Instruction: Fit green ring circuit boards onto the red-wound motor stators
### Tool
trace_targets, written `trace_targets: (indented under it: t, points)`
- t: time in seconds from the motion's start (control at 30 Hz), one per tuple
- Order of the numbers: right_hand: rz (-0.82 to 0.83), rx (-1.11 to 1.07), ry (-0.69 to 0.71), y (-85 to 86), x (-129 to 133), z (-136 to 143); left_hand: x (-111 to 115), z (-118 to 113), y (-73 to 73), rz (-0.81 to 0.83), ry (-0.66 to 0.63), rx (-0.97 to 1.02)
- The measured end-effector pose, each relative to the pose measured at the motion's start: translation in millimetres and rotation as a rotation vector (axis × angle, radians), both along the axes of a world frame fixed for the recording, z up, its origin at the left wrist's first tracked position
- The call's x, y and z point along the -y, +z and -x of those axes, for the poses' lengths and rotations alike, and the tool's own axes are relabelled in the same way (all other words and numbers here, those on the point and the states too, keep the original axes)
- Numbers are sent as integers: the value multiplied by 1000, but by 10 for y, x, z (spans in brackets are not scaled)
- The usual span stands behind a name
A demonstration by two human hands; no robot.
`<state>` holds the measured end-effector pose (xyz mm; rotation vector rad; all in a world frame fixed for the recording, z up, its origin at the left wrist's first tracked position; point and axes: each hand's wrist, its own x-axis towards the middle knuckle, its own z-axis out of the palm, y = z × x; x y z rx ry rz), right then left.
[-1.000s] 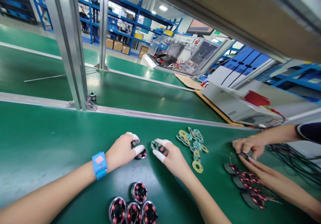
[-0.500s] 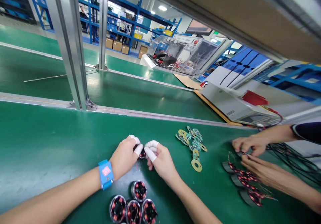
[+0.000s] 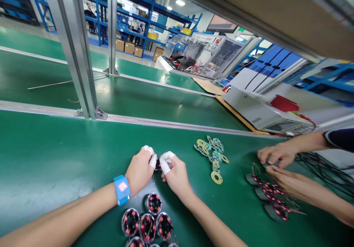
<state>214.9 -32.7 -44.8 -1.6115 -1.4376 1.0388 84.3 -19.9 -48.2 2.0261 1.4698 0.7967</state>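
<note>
Between my two hands is a small motor coil (image 3: 157,164), mostly hidden by the fingers. My left hand (image 3: 141,171), with white fingertip covers and a blue wristband (image 3: 122,190), grips its left side. My right hand (image 3: 174,173), also with white fingertip covers, has its fingers pinched together at the coil's right side. Nearer to me on the green table (image 3: 83,158) stand several round coils with copper windings (image 3: 147,227). To the right of my right hand lies a loose pile of green circuit rings (image 3: 217,155) and yellow rings (image 3: 216,177).
At the right, another person's hands (image 3: 279,158) work on a part beside a row of coils (image 3: 273,202) and black cables (image 3: 326,173). A metal post (image 3: 74,51) rises at the left. Behind the table's rail (image 3: 166,123) is a grey instrument (image 3: 249,107).
The view has shifted slightly, showing more of the near coils. Both my hands stay at the small coil, with my left fingers slightly turned. The other person's hands have hardly moved.
</note>
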Motion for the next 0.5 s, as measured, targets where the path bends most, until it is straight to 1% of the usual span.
trace_targets:
  t: [0.1, 0.17, 0.23, 0.3, 0.37, 0.43, 0.5]
  points:
    - [-2, -7, -1, 3, 9, 8, -4, 1, 2, 12, 4, 1]
    - [17, -44, 45, 35, -7, -48, -11, 25, 22, 35, -15, 28]
    - [30, -91, 78, 88, -50, -178, -16, 67, 65, 65, -45, 66]
    - [-9, -101, 70, 146, -116, -364, -11, 115, 122, 85, -67, 95]
    - [-112, -20, 82, 186, -189, -549, 4, 149, 175, 94, -74, 77]
    - [-196, 131, 174, 190, -249, -676, 25, 161, 205, 83, -101, -10]
    - [-220, 288, 271, 161, -280, -721, 38, 156, 206, 52, -146, -130]
